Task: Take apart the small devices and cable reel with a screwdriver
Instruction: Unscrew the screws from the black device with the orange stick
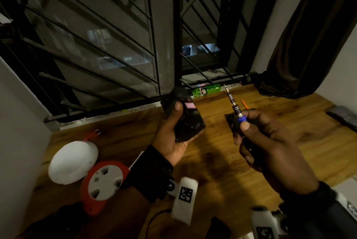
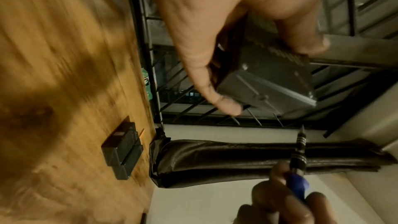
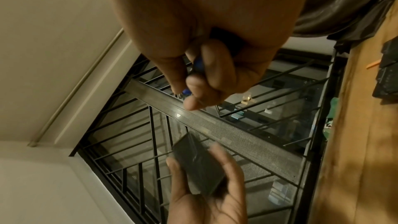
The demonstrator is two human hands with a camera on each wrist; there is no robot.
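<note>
Mid-disassembly: left hand [image 1: 170,138] gripping black device [image 1: 185,120] above the bench [image 1: 222,161], right hand [image 1: 270,148] clamped on screwdriver [image 1: 234,106], tip apart; next, seating it in a screw, probably on the back.

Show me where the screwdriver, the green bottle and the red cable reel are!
screwdriver [image 1: 233,103]: head view, on its ringed metal shaft.
green bottle [image 1: 206,90]: head view, on its label, lying by the window.
red cable reel [image 1: 105,182]: head view, on its white middle.
</note>
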